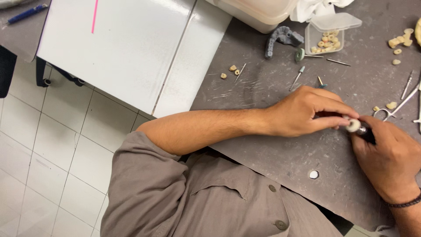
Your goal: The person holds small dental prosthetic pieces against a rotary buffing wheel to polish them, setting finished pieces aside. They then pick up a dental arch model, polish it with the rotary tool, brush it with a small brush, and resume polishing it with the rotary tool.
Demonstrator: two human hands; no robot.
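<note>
1. Fingers of your left hand [307, 112] pinch a small white wheel [353, 126] near the table's [280, 149] front edge.
2. Your right hand [390, 156] fingers wrap the dark handpiece [366, 131] carrying it.
3. Cream tooth pieces [397, 42] lie scattered at the far edge; how many are finished is unclear.

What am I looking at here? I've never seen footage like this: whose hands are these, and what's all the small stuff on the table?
One camera, worn on a person's head, looks down at their own two bare hands over a grey worktable. The left hand pinches a small white disc at the tip of a dark handheld tool, which the right hand grips. Scattered about lie small cream tooth-shaped pieces, more in a clear plastic box, thin metal bits, and a grey dental mould.
</note>
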